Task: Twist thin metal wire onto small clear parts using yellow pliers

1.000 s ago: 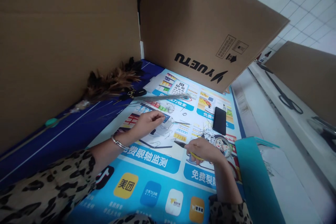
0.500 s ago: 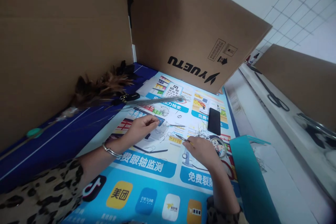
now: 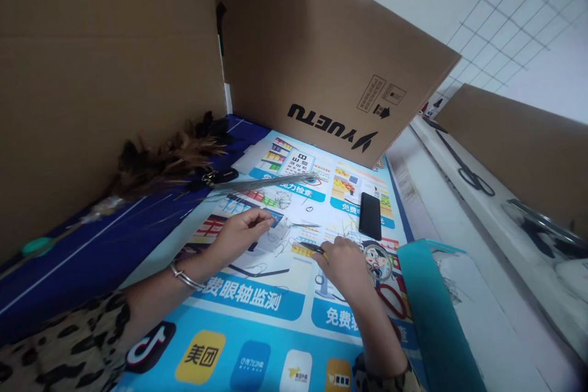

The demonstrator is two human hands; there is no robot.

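Note:
My left hand (image 3: pixel 243 234), with a silver bangle at the wrist, is closed in a pinch over the printed mat (image 3: pixel 257 335). Whatever lies between its fingertips is too thin to make out. My right hand (image 3: pixel 345 262) is wrapped round pliers (image 3: pixel 313 248) with a dark pointed nose and a bit of yellow at the handle. Their nose points left toward my left hand, apart from it. Short thin wires (image 3: pixel 304 225) lie between the hands. Beyond them rests a long bundle of straight silvery wires (image 3: pixel 271 181).
A black phone (image 3: pixel 370 215) lies right of centre. Red-handled scissors (image 3: pixel 393 302) lie partly behind my right forearm, beside a teal box (image 3: pixel 443 318). Brown feathers (image 3: pixel 172 156) run along the left cardboard wall. A printed cardboard panel (image 3: pixel 321 43) stands behind; black-handled scissors (image 3: pixel 475 180) lie right.
The whole view has shifted slightly left. The pliers' nose, which looked parted before, now looks closer together and is turned a little. Both hands keep their closed grips.

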